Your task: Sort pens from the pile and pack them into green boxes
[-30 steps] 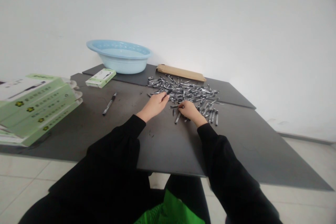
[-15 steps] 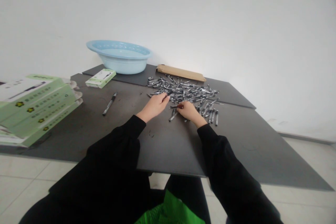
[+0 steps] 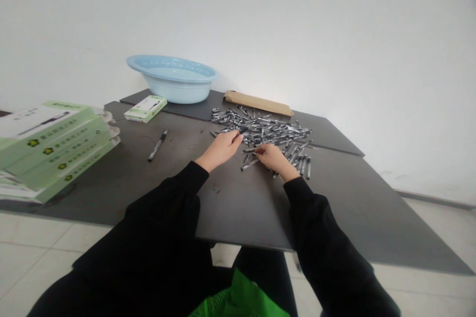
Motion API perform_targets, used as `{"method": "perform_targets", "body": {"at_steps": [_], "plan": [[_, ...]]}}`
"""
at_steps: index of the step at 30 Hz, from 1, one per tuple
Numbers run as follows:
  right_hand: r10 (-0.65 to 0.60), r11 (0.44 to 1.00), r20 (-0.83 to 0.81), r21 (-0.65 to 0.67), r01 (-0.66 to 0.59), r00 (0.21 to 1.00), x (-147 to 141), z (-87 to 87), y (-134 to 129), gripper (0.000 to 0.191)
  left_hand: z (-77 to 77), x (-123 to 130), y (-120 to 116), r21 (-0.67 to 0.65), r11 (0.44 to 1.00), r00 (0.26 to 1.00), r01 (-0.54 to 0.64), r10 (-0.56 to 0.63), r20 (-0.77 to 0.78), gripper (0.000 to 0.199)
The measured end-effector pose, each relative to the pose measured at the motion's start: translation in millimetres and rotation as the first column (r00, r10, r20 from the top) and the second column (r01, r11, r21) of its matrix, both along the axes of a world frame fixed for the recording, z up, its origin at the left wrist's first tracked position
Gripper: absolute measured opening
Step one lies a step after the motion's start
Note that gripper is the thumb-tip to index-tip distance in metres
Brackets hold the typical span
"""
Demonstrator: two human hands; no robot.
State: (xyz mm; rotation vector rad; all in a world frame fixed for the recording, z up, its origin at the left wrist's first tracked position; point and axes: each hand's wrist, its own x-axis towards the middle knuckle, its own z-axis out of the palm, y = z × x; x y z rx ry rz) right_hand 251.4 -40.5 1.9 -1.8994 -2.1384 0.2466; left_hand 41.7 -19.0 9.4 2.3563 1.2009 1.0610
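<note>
Many dark-and-clear pens [image 3: 275,131] lie in a loose pile on the grey table [image 3: 238,208]. My left hand [image 3: 222,147] is closed at the pile's near left edge, its fingers round a dark pen end. Just to its right, my right hand [image 3: 272,156] pinches at the near side of the pile, fingertips together on a pen; other pens lie under and beside it. One single pen [image 3: 158,144] lies apart on the left part of the table.
Green-and-white boxes [image 3: 55,148] are stacked at the left. Behind the single pen lies a small green-and-white box [image 3: 146,109], with a light blue basin [image 3: 174,84] beyond it. A brown cardboard piece [image 3: 258,103] lies behind the pile, near the white wall.
My right hand has shifted slightly right along the near edge of the pile. My left hand stays nearly in place. The whole view has shifted a little.
</note>
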Motion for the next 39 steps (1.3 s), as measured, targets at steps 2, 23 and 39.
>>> {"method": "perform_targets", "body": {"at_steps": [2, 23, 39], "plan": [[0.001, 1.000, 0.004, -0.003, -0.001, 1.000, 0.6, -1.5, 1.6, 0.030, -0.7, 0.0, 0.2, 0.004, 1.000, 1.000, 0.004, -0.004, 0.002, 0.032], [-0.088, 0.996, -0.074, 0.028, 0.090, 0.993, -8.0, -19.4, 17.0, 0.020, -4.5, 2.9, -3.8, 0.016, 0.999, 0.988, 0.048, -0.046, -0.144, 0.030], [-0.047, 0.983, -0.446, 0.138, 0.120, 0.894, 9.9, -4.9, 9.6, 0.011, -8.5, -2.1, -2.8, 0.021, 0.994, 0.958, 0.105, -0.095, -0.271, 0.030]]}}
